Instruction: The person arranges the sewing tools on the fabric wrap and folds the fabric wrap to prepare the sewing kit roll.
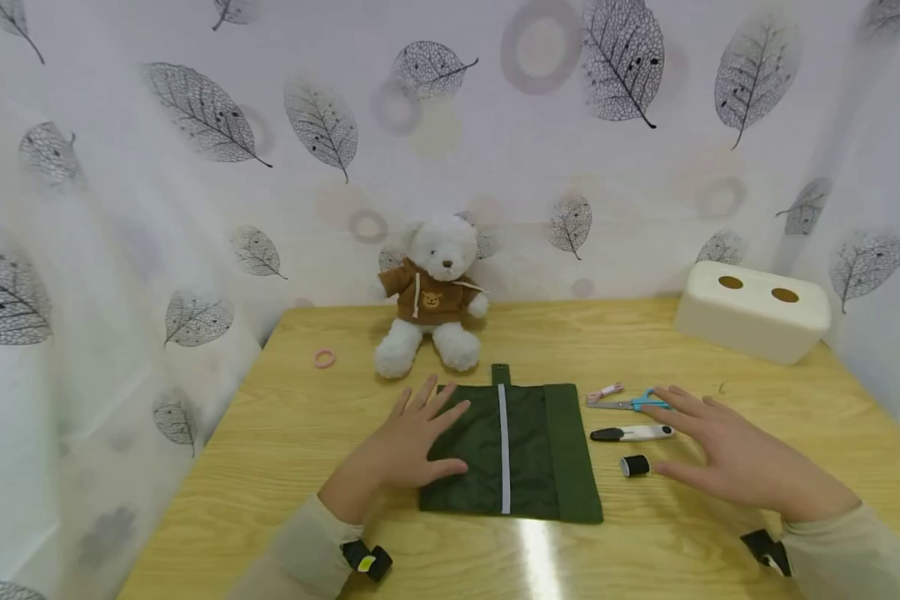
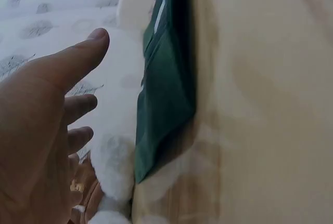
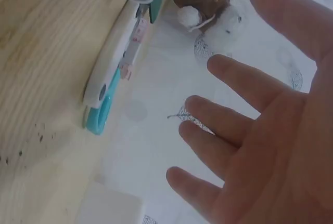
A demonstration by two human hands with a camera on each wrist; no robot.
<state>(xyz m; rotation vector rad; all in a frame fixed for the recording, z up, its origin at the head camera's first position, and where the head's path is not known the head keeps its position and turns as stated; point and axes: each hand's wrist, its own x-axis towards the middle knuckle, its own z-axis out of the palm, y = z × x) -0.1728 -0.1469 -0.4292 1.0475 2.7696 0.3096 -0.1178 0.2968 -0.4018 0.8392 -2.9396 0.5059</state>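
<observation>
A dark green fabric piece point(image 1: 527, 458) with a pale grey strip down it and a snap tab at its top lies flat on the table. My left hand point(image 1: 418, 437), fingers spread, overlaps its left side in the head view; the left wrist view shows the hand apart from the fabric point(image 2: 166, 78). My right hand point(image 1: 742, 458), also spread and holding nothing, hovers by the sewing things. Near its fingers are blue-handled scissors point(image 1: 637, 403), a slim white tool with a black end point(image 1: 632, 433), a spool of black thread point(image 1: 635, 466) and a small pink-and-white bundle point(image 1: 606, 392).
A white teddy bear point(image 1: 438, 292) in a brown hoodie sits at the back of the wooden table point(image 1: 270, 467). To its left lies a pink ring point(image 1: 324, 358). A cream box point(image 1: 753, 312) with two oval holes stands at the back right, before a leaf-print curtain point(image 1: 495, 158).
</observation>
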